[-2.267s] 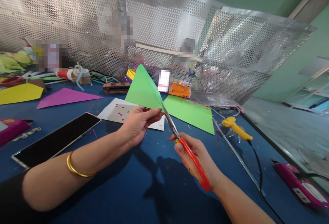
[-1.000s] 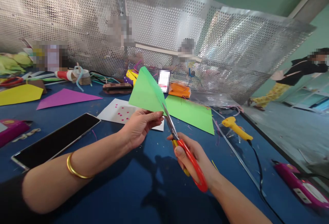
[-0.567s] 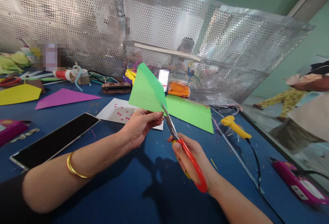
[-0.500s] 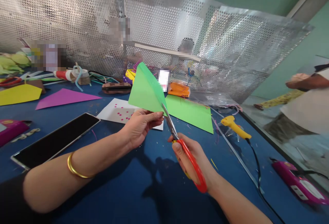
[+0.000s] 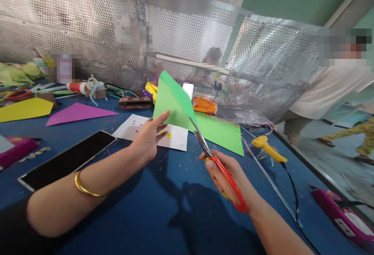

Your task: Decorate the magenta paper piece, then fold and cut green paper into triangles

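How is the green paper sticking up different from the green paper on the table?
The raised paper slopes upward; the flat paper lies on the blue table. The raised paper is bent over, showing two green shades; the flat paper shows one. Both are green.

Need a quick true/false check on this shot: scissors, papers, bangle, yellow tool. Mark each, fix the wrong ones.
1. The right hand grips the red-handled scissors. True.
2. The gold bangle is on the right forearm. False: it is on the left forearm.
3. The scissor blades point toward the raised green sheet. True.
4. In view, the magenta paper lies left of the yellow paper. False: it lies to its right.
5. The yellow tool has a black cord. True.
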Tool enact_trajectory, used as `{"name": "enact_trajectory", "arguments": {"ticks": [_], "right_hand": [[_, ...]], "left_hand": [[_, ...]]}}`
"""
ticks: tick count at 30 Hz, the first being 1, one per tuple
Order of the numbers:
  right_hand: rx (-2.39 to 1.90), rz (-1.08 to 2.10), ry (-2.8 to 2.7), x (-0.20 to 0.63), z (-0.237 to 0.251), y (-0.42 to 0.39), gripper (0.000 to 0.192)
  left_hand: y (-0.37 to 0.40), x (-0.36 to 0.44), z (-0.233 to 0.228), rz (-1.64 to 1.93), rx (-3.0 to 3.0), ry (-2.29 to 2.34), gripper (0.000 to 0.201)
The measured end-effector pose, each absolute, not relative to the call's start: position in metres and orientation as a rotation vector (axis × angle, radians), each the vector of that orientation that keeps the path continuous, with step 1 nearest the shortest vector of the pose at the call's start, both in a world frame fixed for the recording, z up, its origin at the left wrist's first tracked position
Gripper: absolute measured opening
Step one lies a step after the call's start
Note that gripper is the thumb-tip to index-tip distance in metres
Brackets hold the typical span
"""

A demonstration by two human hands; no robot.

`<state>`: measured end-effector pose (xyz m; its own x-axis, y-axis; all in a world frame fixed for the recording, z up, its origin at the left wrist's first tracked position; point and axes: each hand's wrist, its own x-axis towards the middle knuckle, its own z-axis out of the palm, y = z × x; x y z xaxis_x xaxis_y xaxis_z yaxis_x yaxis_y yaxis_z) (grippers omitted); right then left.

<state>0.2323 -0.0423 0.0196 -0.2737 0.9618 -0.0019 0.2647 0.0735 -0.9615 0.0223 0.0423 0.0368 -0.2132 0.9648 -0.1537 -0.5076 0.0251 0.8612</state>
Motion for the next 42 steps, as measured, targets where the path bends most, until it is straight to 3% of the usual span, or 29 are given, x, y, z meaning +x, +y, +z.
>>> {"name": "enact_trajectory", "arguments": {"ticks": [9, 21, 42], "right_hand": [[-1.227, 1.325, -1.827, 0.254, 0.018, -0.041, 0.050], [-1.075, 1.435, -1.875, 0.259, 0.011, -0.045, 0.062], [-1.170, 1.389, -1.817, 0.249, -0.005, -0.050, 0.051]], "left_hand": [[0.070, -0.030, 0.057, 1.156, 0.928, 0.916, 0.040], [0.066, -0.022, 0.055, 1.063, 1.048, 0.926, 0.030], [0.062, -0.017, 0.050, 0.918, 1.055, 0.927, 0.032]]}}
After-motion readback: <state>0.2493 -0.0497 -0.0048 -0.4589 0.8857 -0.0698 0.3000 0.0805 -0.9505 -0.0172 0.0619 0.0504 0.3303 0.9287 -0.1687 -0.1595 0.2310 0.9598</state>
